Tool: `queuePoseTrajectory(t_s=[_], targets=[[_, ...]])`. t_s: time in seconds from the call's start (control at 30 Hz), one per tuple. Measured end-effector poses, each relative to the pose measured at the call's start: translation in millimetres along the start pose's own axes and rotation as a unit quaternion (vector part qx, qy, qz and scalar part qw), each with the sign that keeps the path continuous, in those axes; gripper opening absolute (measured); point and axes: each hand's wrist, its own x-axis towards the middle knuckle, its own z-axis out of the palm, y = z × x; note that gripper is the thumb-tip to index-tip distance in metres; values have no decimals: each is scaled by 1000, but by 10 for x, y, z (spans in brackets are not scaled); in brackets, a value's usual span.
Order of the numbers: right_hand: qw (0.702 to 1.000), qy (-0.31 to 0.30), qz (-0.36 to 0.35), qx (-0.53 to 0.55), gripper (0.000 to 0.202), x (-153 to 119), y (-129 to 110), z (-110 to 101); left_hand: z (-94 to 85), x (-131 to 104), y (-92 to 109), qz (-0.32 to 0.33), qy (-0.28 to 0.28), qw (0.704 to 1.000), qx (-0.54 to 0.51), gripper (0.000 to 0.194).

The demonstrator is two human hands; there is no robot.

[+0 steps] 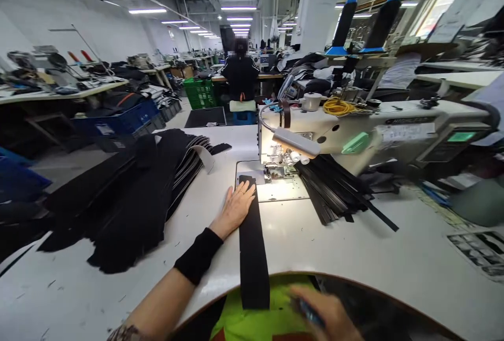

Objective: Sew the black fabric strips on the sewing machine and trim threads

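A black fabric strip (252, 246) lies lengthwise on the white sewing table, its near end hanging past the curved front edge. My left hand (237, 207) rests flat on the strip's upper part, fingers stretched out, just left of the needle area. Under the lit head of the sewing machine (299, 136) sits the metal presser foot (275, 173). My right hand (318, 307), smeared by motion, is low by the table edge, closed around a small dark-blue tool (309, 312); its exact kind is blurred. Bright green cloth (283, 293) shows below the edge.
On the left lies a large stack of black fabric pieces (129, 188). Several narrow black strips (334, 188) are bunched right of the needle. Two black thread cones (344, 26) stand above the machine. A person (240, 70) sits ahead near a green crate (199, 93).
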Motion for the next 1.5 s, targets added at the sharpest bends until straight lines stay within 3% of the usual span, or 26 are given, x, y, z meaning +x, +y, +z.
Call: queuePoseTrajectory(t_s=[0.03, 0.07, 0.1, 0.23, 0.33, 0.43, 0.53, 0.63, 0.83, 0.9, 0.97, 1.07, 1.13, 1.33, 1.5], targets=[[998, 21, -22, -47, 35, 158, 82, -185, 7, -10, -13, 7, -8, 1000, 12, 36], [991, 49, 28, -119, 35, 335, 171, -384, 7, -20, -20, 12, -8, 1000, 20, 37], [973, 40, 88, -208, 33, 523, 264, -589, 3, -28, -22, 15, -3, 1000, 24, 37], [914, 83, 226, -325, 32, 1192, 617, -1251, -5, -32, -14, 3, 2, 1000, 22, 37], [880, 54, 284, -377, 21, 1463, 780, -1470, 14, -31, -22, 2, 14, 1000, 14, 37], [865, 11, 312, -392, 17, 1561, 807, -1549, 19, -35, -27, 1, 27, 1000, 8, 37], [855, -10, 337, -395, 21, 1503, 708, -1615, -4, -35, -17, -2, 20, 1000, 6, 36], [849, -29, 344, -400, 22, 1215, 535, -1686, -12, -35, -8, -5, 17, 1000, 4, 36], [843, -65, 346, -406, 28, 23, 375, -1760, 20, -56, -22, 3, 33, 999, 9, 37], [888, -1, 267, -375, 24, -309, 390, -1762, 15, -55, -23, 1, 24, 1000, 11, 38], [927, 80, 167, -327, 19, -458, 362, -1720, 8, -46, -25, -2, 19, 1000, 13, 39], [961, 147, 39, -232, 17, -298, 211, -1508, 20, -28, -43, 1, 18, 1000, 21, 39], [981, 105, -21, -160, 17, -18, 89, -1251, 49, -19, -66, 5, 25, 999, 25, 39], [984, 11, -106, -144, 21, 865, -38, -408, 153, -6, -144, 34, 77, 996, 27, 38], [984, -38, -103, -138, 32, 1252, 20, -273, 77, -40, -104, 49, 79, 995, 33, 35]])
